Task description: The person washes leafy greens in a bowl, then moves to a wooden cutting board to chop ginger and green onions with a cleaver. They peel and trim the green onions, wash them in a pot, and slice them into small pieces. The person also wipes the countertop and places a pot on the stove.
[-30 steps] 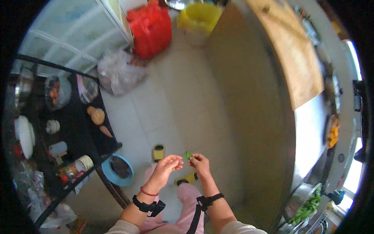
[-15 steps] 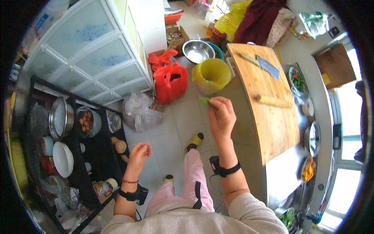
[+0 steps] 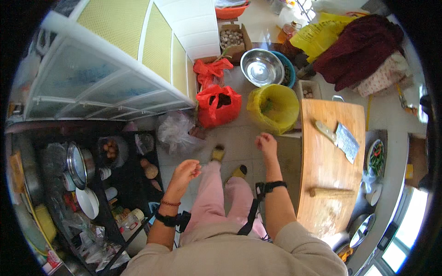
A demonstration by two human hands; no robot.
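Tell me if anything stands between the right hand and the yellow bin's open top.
Nothing visible does: the yellow bin shows just beyond the right hand, its top uncovered. The steel bowl is on the bin's far side and the cutting board lies to the right, both out of the way.

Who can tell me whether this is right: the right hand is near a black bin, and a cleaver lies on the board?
Not quite: the bin is yellow, not black, as the head view shows. The right hand is near it, and the cleaver lies on the board.
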